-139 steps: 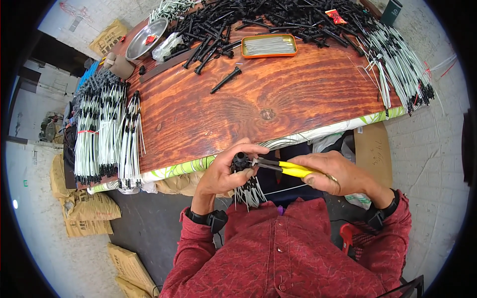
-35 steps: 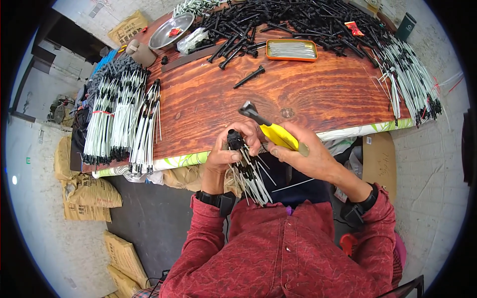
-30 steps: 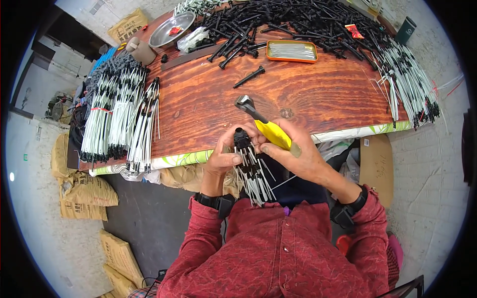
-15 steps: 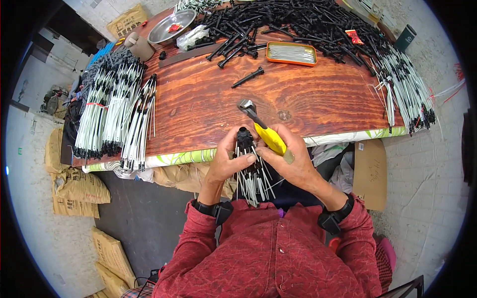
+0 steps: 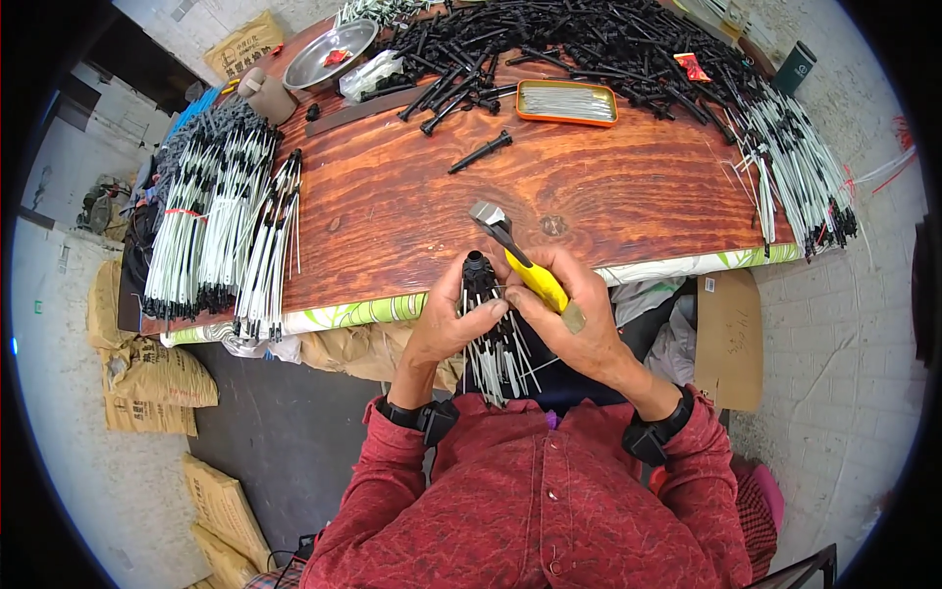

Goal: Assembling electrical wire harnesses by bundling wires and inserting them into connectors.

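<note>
My left hand [image 5: 442,324] is closed around a bundle of black plastic parts with thin white rods [image 5: 498,355]. The black tube end of the bundle points up and away from me; the white ends fan out toward my lap. In my right hand [image 5: 581,329] is a pair of yellow-handled pliers [image 5: 538,280], its metal jaws tilted up over the table. The thumb and fingertips of that same hand pinch close against the bundle, at what looks like a thin wire or rod. Both hands are just off the table's front edge.
On the wooden table [image 5: 392,226] lie a single black tube [image 5: 481,153], an orange-rimmed tray of thin rods [image 5: 566,101] and a heap of black tubes [image 5: 589,44]. White-and-black bundles stand left [image 5: 228,211] and right [image 5: 800,172]. A metal bowl [image 5: 329,64] sits far left.
The view has shifted slightly, so the table things sit a little further left. Both hands keep their hold, and the pliers and bundle stay almost where they were.
</note>
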Demonstrator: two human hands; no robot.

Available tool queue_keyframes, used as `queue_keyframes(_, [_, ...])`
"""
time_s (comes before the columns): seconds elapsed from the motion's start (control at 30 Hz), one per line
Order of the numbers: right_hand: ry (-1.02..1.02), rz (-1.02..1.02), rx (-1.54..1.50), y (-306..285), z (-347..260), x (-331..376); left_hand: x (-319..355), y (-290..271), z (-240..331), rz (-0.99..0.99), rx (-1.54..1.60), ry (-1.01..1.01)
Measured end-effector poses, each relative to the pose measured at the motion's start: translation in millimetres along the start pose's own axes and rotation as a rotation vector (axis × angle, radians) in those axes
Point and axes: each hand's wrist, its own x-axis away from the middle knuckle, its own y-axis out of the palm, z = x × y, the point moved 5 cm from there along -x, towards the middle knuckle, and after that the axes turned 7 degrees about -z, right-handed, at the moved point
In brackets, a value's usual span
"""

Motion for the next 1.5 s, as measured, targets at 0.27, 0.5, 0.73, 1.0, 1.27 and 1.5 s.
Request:
queue_keyframes(0.27, [-0.127,0.068,0.157,0,-8,2,-3,9,5,0.064,-0.065,0.033])
queue_keyframes(0.5, [-0.147,0.069,0.186,0,-14,2,-3,6,3,0.055,-0.086,0.022])
queue_keyframes(0.73, [-0.186,0.133,0.231,0,-21,2,-5,8,3,0.074,-0.157,0.016])
queue_keyframes(1.0, [-0.38,0.199,0.494,1,-34,-2,-8,10,-8,0.003,-0.176,-0.053])
queue_keyframes(1.27, [-0.167,0.148,0.31,-6,-18,-9,-13,15,7,0.057,-0.065,0.004])
queue_keyframes(1.5, [0.256,0.01,-0.283,-2,1,-5,-8,9,-8,-0.049,0.065,-0.039])
